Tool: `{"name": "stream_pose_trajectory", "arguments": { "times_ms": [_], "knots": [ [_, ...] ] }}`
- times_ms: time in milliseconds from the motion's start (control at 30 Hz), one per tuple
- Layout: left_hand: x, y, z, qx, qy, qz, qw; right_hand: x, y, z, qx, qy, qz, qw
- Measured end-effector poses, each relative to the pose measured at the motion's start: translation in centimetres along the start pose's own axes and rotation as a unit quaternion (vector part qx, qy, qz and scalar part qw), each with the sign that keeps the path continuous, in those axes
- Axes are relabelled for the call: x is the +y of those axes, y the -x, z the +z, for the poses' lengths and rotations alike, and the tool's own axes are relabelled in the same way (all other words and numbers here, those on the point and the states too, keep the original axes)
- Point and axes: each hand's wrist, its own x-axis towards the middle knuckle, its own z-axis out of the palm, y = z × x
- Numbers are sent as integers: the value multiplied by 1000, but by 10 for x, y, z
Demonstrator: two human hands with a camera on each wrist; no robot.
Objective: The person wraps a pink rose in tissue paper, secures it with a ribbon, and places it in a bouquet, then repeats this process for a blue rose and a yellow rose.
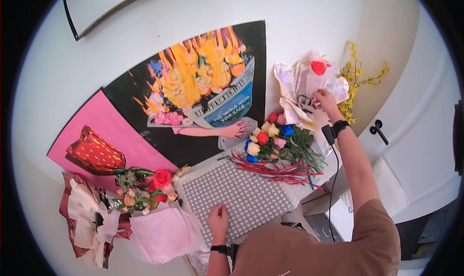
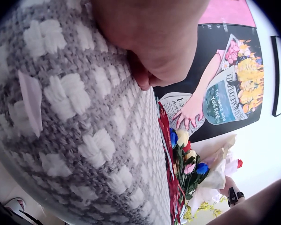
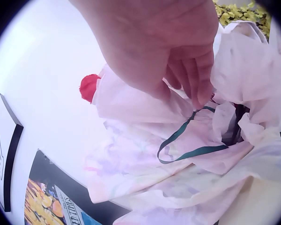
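Observation:
My right hand (image 1: 325, 102) is up at a bouquet wrapped in pale paper (image 1: 289, 94), with a red rose (image 1: 317, 67) showing at its top. In the right wrist view, the curled fingers pinch a dark green ribbon (image 3: 192, 153) that loops out over the wrapping. Part of the fingertips is hidden behind the hand. My left hand (image 1: 218, 222) is loosely curled with nothing in it, low over the grey-and-white checked woven cloth (image 1: 241, 198). In the left wrist view, a small pale pink scrap (image 2: 32, 103) lies on that cloth.
Loose roses with green stems (image 1: 290, 143) and red ribbons (image 1: 270, 173) lie at the table's back right. To the left are a bouquet with a red rose (image 1: 162, 179) and pink wrapping paper (image 1: 159, 232). Paintings (image 1: 193, 92) lean on the wall; yellow flowers (image 1: 355, 75) stand behind.

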Motion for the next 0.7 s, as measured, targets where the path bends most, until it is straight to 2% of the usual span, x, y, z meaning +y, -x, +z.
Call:
{"name": "stream_pose_trajectory", "arguments": {
  "times_ms": [33,100,133,167,233,267,533,633,700],
  "knots": [
    [0,-1,0,3,-11,18,1000,-7,8,0,38,45,10,998],
    [-1,4,-3,4,-28,21,999,23,-8,-5,84,30,-46,995],
    [0,4,-3,2,-9,11,1000,17,4,-3,122,-8,-68,990],
    [1,1,-1,2,12,3,1000,17,10,-3,115,-6,-64,991],
    [-2,3,-1,-1,17,-6,1000,21,24,-5,151,-54,-117,980],
    [-3,1,0,-3,26,-5,1000,24,34,-7,153,-91,-121,977],
    [-4,2,1,-14,31,-20,999,41,140,-2,215,-118,-135,960],
    [-3,2,-3,-20,33,-25,999,68,131,-8,251,-104,-132,953],
    [0,1,0,-28,37,-16,999,94,98,-20,274,-39,-180,944]
  ]
}}
